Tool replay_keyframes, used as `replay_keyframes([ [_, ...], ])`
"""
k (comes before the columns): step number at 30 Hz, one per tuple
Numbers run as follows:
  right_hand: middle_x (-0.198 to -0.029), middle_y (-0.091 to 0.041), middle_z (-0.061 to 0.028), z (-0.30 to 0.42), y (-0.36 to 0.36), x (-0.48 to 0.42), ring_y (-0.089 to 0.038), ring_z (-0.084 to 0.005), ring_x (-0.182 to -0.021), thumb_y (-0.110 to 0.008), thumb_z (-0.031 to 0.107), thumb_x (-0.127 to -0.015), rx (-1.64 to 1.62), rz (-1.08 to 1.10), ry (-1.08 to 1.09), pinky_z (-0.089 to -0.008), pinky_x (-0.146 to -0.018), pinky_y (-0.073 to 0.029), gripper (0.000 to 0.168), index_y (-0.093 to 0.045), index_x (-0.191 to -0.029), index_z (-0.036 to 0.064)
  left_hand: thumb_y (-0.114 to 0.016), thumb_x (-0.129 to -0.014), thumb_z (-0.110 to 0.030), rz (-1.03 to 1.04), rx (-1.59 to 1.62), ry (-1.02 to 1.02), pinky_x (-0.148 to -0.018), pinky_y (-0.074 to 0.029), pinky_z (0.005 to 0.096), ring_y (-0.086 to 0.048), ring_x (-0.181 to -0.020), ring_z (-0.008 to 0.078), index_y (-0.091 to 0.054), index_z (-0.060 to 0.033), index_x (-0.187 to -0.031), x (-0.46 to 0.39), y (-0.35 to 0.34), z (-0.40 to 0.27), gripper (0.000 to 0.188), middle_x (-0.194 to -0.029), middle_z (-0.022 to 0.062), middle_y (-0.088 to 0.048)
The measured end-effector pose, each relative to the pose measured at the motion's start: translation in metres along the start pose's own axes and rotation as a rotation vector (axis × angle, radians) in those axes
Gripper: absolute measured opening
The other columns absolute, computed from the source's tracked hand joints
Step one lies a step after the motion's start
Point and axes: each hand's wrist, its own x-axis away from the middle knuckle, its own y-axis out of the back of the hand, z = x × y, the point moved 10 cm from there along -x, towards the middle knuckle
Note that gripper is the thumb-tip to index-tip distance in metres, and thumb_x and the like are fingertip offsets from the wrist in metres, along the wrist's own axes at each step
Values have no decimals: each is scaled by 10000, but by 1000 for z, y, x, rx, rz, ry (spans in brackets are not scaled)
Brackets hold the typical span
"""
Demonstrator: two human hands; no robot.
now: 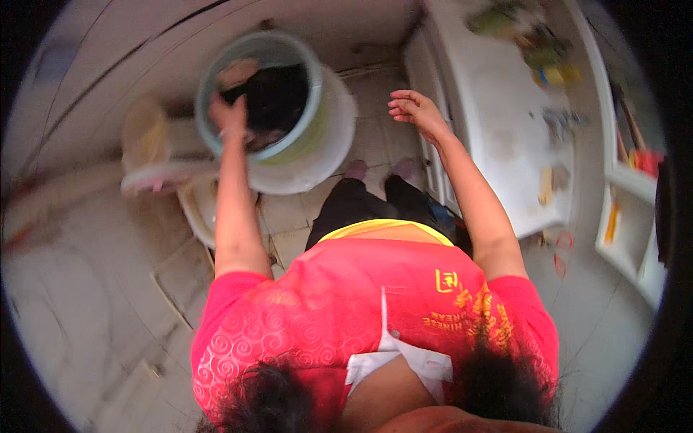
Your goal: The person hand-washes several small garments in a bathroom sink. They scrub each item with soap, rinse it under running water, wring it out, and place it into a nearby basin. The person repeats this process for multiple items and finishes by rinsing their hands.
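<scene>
A light blue plastic bucket (315, 97) stands at the upper left, with dark cloth (276, 97) inside it. My left hand (230, 115) reaches over the bucket's left side, at the edge of the cloth; blur hides whether the fingers grip anything. A tan, rounded thing (238, 73) lies in the bucket just beyond that hand. Beneath the bucket is a larger whitish round tub or stand (338, 130). My right hand (411, 111) hangs in the air between the bucket and the white counter, fingers slightly bent and holding nothing.
A white counter (503, 135) with a basin runs along the right, with several small items at its far end. White wall shelves (622, 216) are farther right. A toilet (197, 208) with a lidded tank stands left, beside my left forearm. My feet are on the tiled floor (292, 211).
</scene>
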Motion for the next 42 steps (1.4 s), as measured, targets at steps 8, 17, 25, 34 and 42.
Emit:
replay_keyframes([
  [8,-1105,-625,-120,-112,332,117,-626,-189,-916,-452,58,-894,105,-811,-112,-308,-805,-520,322,-551,-1198,16,-692,-785,-198,-98,-434,-257,-1045,-310,480,-419,-1208,407,-461,40,-1293,56,13,-124,607,-1289,238,-472],
  [17,-1340,-505,-158,-151,418,30,-458,-305,-1256,-456,96,-868,1227,-763,-53,-413,-1066,-344,406,-528,-1262,34,-645,-756,-69,402,-206,-506,-1023,-315,475,-444,-1196,375,-483,-6,-1256,160,-141,-274,530,-1254,196,-512],
  [25,-1261,-572,-138,-147,409,24,-463,-294,-1248,-454,135,-898,1290,-692,-122,-438,-1049,-343,345,-590,-1200,35,-657,-721,25,550,-217,-456,-1033,-332,446,-455,-1192,363,-498,-23,-1239,191,-198,-323,545,-1251,174,-512],
  [34,-1055,-672,-91,-122,419,25,-523,-246,-1130,-500,166,-858,1280,-633,-81,-414,-947,-355,264,-701,-1009,85,-637,-743,39,613,-212,-470,-1025,-342,448,-451,-1191,362,-499,-21,-1245,212,-246,-377,524,-1245,187,-494],
  [42,-1000,-671,-80,-145,435,33,-508,-242,-1126,-530,123,-824,1281,-613,-184,-413,-925,-396,213,-704,-940,81,-628,-745,44,670,-215,-524,-1029,-336,447,-454,-1179,360,-487,-17,-1254,209,-267,-389,532,-1230,189,-492],
])
